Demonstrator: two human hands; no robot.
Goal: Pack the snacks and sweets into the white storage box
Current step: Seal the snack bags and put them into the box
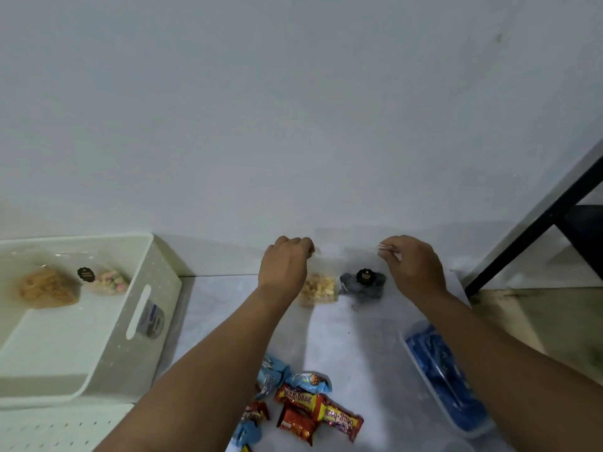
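The white storage box [153, 288] stands at the left and holds a clear bag of brown biscuits [47, 287] and a clear bag of pastel sweets [109, 282]. By the wall, my left hand [285, 265] pinches the top of a clear bag of pale yellow snacks [319, 288]. My right hand [412, 267] pinches the top of a clear bag of dark sweets [362, 283] with a black round label. Several red and blue wrapped chocolate bars [303, 406] lie near the front. A clear tub of blue packets [443, 373] lies at the right.
A white perforated lid [49, 429] lies in front of the box. A black shelf frame [535, 220] rises at the right over a wooden floor [538, 321]. The white wall [293, 109] runs right behind the bags.
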